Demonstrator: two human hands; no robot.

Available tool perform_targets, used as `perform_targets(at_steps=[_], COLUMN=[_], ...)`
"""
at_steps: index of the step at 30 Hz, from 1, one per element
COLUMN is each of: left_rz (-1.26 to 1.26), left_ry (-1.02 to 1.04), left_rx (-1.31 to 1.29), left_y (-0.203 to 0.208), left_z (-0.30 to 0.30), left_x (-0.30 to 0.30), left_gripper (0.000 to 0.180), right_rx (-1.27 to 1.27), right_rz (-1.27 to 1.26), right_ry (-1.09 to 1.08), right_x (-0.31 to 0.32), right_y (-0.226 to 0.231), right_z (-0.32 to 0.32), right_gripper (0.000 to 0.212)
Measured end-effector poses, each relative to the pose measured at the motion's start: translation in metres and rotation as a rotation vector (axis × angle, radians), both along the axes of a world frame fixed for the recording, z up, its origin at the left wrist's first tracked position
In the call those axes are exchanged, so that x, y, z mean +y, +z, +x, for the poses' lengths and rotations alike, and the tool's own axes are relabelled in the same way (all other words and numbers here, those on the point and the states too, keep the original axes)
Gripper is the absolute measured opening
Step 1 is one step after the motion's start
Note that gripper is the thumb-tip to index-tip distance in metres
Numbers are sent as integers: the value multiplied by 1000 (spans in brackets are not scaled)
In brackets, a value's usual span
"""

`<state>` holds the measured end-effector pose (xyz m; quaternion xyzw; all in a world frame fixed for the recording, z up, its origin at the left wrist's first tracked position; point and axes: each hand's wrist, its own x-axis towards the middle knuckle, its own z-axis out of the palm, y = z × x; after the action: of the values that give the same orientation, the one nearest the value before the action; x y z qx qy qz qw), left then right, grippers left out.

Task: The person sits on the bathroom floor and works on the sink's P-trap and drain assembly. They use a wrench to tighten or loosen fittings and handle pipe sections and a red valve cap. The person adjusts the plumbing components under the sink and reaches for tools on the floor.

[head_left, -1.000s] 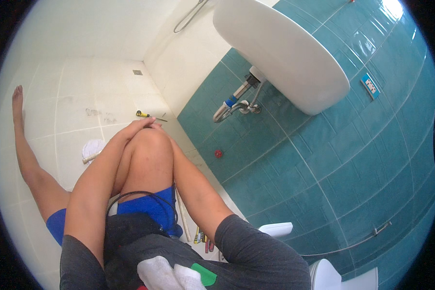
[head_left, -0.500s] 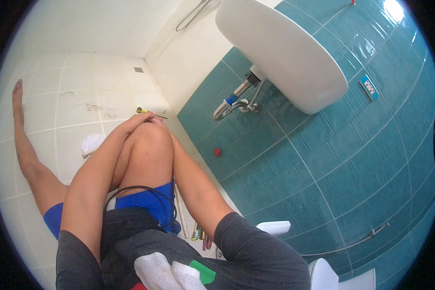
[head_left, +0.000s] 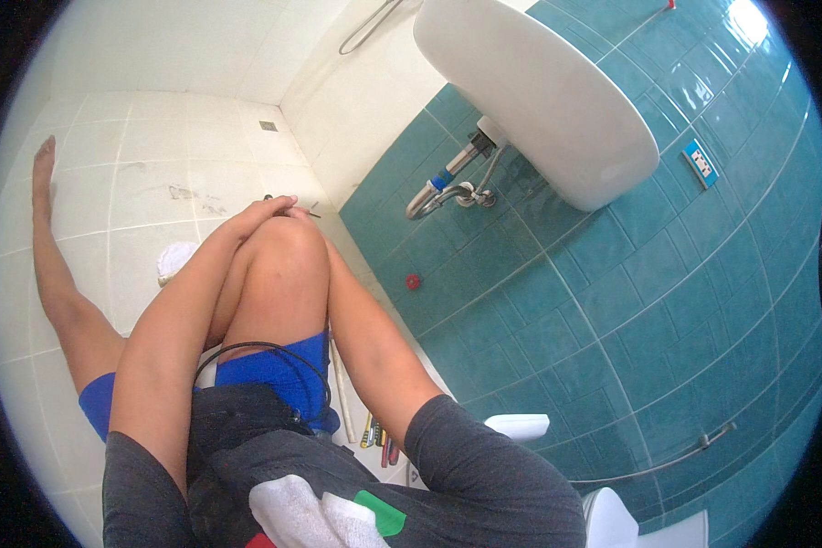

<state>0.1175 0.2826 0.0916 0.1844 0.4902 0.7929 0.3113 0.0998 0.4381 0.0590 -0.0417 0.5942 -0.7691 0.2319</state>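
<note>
My bare hands meet beyond my raised knee. My left hand lies on top with its fingers stretched out. Beneath it, my right hand is partly hidden behind the knee and closed around a screwdriver. Only the thin shaft and the dark handle end of that screwdriver show. To the left on the floor is a white round object, partly covered by my left arm. A black cable loop lies over my blue shorts.
A white washbasin with a drain pipe hangs on the teal tiled wall. A red knob sits low there. Several hand tools and a white pipe lie by my right side. A floor drain is farther off.
My left hand has shifted up over the screwdriver, and its yellow handle, visible before, is now mostly covered. The view has moved slightly; my legs keep their pose.
</note>
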Motion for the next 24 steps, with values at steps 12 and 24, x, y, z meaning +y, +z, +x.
perform_targets(at_steps=[12,24], left_rz=[-95,-247], left_ry=[16,-200], left_rx=[4,-73], left_y=[24,39], left_z=[22,13], left_x=[-6,5], left_gripper=[57,64], right_rx=[-17,74], right_rz=[-14,29], right_ry=[4,-189], right_x=[3,27], right_y=[0,7], right_z=[-3,-21], right_gripper=[76,76])
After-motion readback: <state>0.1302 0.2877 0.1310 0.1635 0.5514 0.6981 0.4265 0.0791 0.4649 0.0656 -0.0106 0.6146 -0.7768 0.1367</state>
